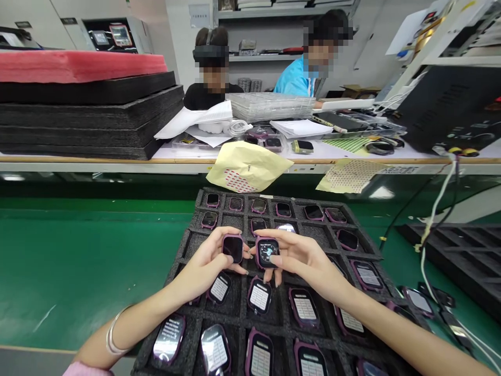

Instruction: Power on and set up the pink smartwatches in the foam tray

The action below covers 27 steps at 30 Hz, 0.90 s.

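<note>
My left hand [217,257] grips a purple-cased smartwatch [232,247] with a dark screen, its thumb on the lower part of the glass. In my right hand [299,253] is a second purple smartwatch [267,250], its screen lit with a round dial; the thumb touches the screen's lower right. The two watches are held side by side, slightly apart, over a black foam tray [238,314]. Several more purple smartwatches lie in the tray's compartments, such as one with a lit, pale list on its screen [260,295]. Parts of the tray are hidden beneath my hands.
A stack of black foam trays topped with pink foam [82,67] stands on the back shelf. Yellow paper [247,163] hangs over its edge. White cables [434,224] run down at right, near another black tray [462,261]. Two people [295,75] are behind the shelf.
</note>
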### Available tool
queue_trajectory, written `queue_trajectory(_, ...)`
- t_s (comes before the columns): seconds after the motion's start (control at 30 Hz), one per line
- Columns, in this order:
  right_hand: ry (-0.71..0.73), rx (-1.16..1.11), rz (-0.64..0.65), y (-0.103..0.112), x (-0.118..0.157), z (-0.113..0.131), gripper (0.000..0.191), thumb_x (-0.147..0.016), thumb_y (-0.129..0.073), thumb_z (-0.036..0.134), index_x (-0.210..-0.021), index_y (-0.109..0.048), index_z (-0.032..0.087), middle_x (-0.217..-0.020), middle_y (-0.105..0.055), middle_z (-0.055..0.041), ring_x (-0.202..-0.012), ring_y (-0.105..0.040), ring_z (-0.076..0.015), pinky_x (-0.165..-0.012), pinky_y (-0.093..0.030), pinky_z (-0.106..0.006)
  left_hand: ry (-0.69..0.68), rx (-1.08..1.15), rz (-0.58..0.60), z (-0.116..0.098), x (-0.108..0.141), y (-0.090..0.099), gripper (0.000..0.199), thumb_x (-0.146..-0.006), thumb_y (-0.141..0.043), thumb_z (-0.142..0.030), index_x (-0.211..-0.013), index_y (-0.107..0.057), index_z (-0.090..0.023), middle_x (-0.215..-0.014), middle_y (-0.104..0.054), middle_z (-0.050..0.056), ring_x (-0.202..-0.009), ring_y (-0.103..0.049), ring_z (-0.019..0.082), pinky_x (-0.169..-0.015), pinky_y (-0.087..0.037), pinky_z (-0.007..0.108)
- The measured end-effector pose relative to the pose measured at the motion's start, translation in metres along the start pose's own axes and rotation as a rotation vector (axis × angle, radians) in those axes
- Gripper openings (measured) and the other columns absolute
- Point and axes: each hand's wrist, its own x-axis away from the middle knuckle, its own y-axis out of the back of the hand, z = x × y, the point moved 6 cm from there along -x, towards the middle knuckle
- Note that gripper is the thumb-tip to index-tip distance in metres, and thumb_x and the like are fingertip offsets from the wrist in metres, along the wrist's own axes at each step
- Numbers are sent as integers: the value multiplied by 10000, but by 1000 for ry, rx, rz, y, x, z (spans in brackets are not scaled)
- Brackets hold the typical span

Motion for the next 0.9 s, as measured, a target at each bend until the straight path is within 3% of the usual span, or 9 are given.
queue_trajectory(0.3, 15, 108, -53, 2, 0, -2, 360, -841, -649, 287, -1170, -572, 166, -873, -655, -53, -556, -679, -149, -425, -514, -211, 1, -20, 32, -1, -1, -3, 317, -809, -503, -93, -1110, -510, -194, -1003, -624, 65, -974, -620, 213, -761, -580, 362)
queue_trajectory(0.4, 16, 96, -22, -1, 1, -2, 398, -835, -653, 268, -1203, -536, 171, -904, -654, -55, -599, -677, -139, -489, -540, -223, -22, -53, -22, -4, -1, 0, 305, -798, -540, -107, -1090, -506, -185, -988, -614, 62, -893, -627, 190, -682, -581, 312)
queue_trajectory(0.53, 3, 104, 65, -3, -5, -6, 587, -785, -697, 222, -1295, -410, 191, -972, -648, -59, -746, -686, -171, -634, -577, -289, -118, -50, -160, -10, -3, 9, 282, -797, -570, -136, -1064, -495, -188, -906, -592, 29, -758, -616, 146, -543, -535, 229)
queue_trajectory(0.6, 42, 293, 57, 2, -17, -8, 574, -796, -683, 257, -1296, -410, 184, -940, -645, -54, -719, -673, -170, -624, -570, -303, -167, -12, -206, -12, -4, 13, 271, -803, -571, -144, -1059, -497, -195, -899, -585, 22, -757, -613, 144, -520, -518, 213)
queue_trajectory(0.7, 260, 874, -21, 9, -46, -2, 518, -787, -695, 345, -1236, -514, 161, -948, -622, -73, -747, -630, -183, -640, -548, -321, -202, 49, -230, -16, -2, 14, 271, -798, -581, -132, -1050, -508, -201, -883, -586, 19, -756, -609, 138, -512, -509, 199)
queue_trajectory(0.8, 398, 1194, -24, 5, -77, -3, 486, -805, -682, 359, -1226, -563, 148, -1020, -590, -105, -923, -590, -229, -800, -514, -376, -180, 152, -100, -25, 9, 3, 308, -754, -646, -140, -1034, -533, -203, -860, -598, 21, -708, -600, 122, -481, -488, 170)
queue_trajectory(0.9, 408, 1268, 20, -1, -100, -7, 502, -774, -714, 355, -1199, -606, 111, -1046, -583, -141, -983, -559, -273, -874, -466, -433, -61, 307, 195, -36, 32, -19, 374, -688, -721, -353, -990, -568, -195, -874, -648, 70, -589, -600, 136, -360, -433, 172)
